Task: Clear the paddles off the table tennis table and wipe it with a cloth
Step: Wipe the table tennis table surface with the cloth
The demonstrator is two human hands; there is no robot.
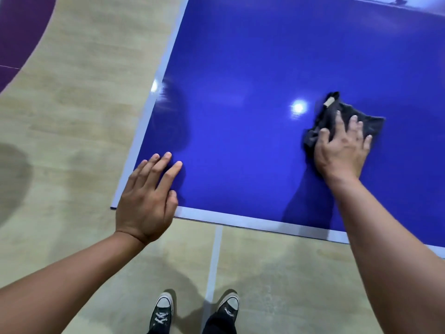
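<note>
Now: wipe step, judging by the cloth; no paddles in view.
Cloth point(374, 125): dark, bunched, on the near-right part of the table point(240, 68), under the right hand.
Right hand point(342, 150): fingers spread, pressing the cloth down, likely for wiping contact.
Left hand point(147, 196): fingers straight, slightly apart, resting on the near-left corner, probably bracing.
Around: floor point(72, 116), shoes point(163, 309) below the table edge.
Obstruction: none seen; far edge too blurred to tell.

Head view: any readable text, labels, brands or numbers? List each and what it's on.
No legible text anywhere in this view.
Tan tag on the dark cloth: too blurred to tell whether it carries any print.
Sneakers: no brand mark can be read.
Table tennis table: plain blue with pale edge lines, no print or numbers.
</note>
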